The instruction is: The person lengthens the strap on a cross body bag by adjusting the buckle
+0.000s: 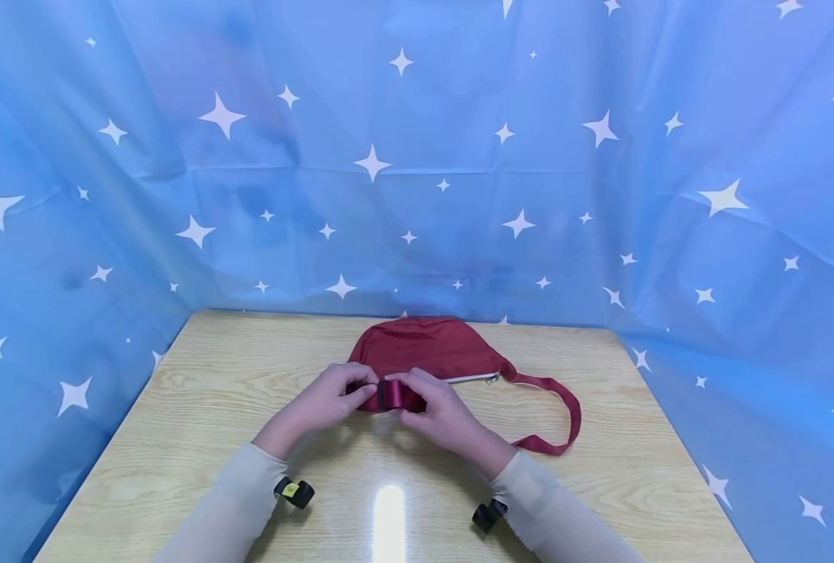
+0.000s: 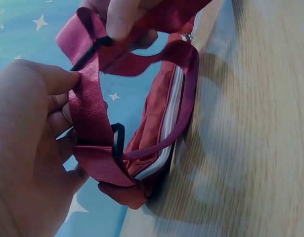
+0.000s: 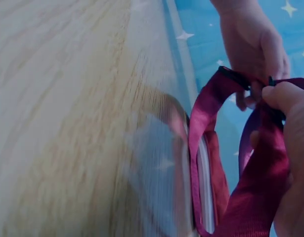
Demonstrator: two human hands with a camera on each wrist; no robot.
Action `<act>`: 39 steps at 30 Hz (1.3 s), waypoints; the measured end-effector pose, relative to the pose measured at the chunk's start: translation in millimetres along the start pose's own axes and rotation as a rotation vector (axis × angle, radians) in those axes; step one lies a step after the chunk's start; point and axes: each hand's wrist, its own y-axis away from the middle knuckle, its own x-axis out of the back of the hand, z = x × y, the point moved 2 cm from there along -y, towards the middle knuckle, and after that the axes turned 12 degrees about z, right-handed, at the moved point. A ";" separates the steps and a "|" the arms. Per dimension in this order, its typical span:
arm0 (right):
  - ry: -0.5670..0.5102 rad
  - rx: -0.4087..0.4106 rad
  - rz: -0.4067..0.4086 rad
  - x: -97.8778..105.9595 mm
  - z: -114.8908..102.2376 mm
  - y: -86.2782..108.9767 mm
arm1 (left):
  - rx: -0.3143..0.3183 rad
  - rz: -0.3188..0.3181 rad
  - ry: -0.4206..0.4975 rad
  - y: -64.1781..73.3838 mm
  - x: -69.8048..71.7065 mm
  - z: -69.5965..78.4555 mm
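A dark red waist bag (image 1: pixel 424 348) with a white zipper lies at the back of the table. Its strap (image 1: pixel 575 414) loops out to the right; the rest is lifted in front of the bag. My left hand (image 1: pixel 325 399) pinches the strap beside a black strap slider (image 2: pixel 85 58). From the other side my right hand (image 1: pixel 445 410) pinches the strap at the same slider, thumb on top. A second black buckle (image 2: pixel 119 139) sits lower on the strap, below the left fingers. Parts of the right fingers are hidden behind the webbing.
The wooden table (image 1: pixel 198 414) runs back to a blue curtain (image 1: pixel 459 156) with white stars, which also stands along both sides. A small black camera (image 1: pixel 294 493) is on the left wrist, another (image 1: pixel 489 516) on the right.
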 end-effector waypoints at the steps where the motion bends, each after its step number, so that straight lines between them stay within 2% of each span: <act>1: 0.002 0.001 0.000 -0.6 -0.2 0.0 | 0.000 -0.001 -0.002 -0.3 -0.4 0.4; 10: -0.004 0.007 0.014 -1.8 0.3 1.0 | 0.047 0.034 -0.080 9.0 8.9 -11.9; 14: -0.003 0.002 0.013 -1.1 0.6 1.1 | -0.003 0.041 -0.092 12.6 12.1 -17.3; 19: -0.014 0.009 0.017 -0.7 -0.1 1.2 | -0.051 0.032 -0.077 11.5 11.2 -17.1; 24: -0.024 -0.007 0.008 -2.8 -0.6 1.0 | -0.026 0.024 -0.031 8.1 6.4 -11.2; 29: 0.025 -0.030 -0.012 -8.9 3.2 1.0 | -0.002 0.000 -0.008 5.2 -1.5 -7.9; 36: 0.081 -0.068 -0.006 -10.0 2.5 0.6 | 0.128 -0.025 0.020 7.7 -2.9 -2.6; 39: 0.072 -0.101 -0.014 -8.8 1.4 0.5 | 0.109 -0.021 -0.013 8.2 -3.4 -0.5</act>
